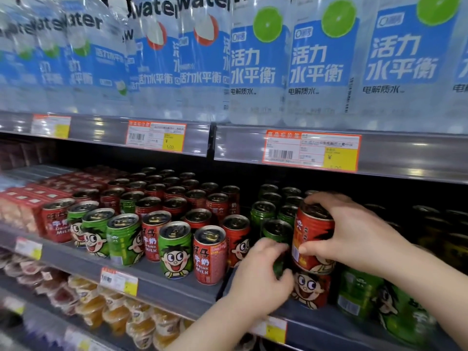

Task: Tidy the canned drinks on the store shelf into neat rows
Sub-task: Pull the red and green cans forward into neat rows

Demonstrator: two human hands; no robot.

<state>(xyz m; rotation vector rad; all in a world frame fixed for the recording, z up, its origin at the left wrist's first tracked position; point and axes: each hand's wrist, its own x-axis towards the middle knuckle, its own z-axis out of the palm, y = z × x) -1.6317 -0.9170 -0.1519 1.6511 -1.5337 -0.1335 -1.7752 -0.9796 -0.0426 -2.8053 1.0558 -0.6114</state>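
2 hands at the shelf (164, 287) front: the right hand (354, 234) grips a red cartoon-face can (312, 236) stacked on another red can (311, 291); the left hand (260, 282) curls round a green can (277, 230) beside it. A neighbouring can (209, 257) reads "DRINK MILK".

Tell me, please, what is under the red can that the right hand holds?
A second red can stands directly under the held red can, cartoon face showing. The left hand covers its left edge.

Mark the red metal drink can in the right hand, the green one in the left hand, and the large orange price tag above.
Red metal drink can (311, 234), head view, printed side wall.
Green metal drink can (277, 228), head view, dark lid.
Large orange price tag (279, 154), head view, barcode.
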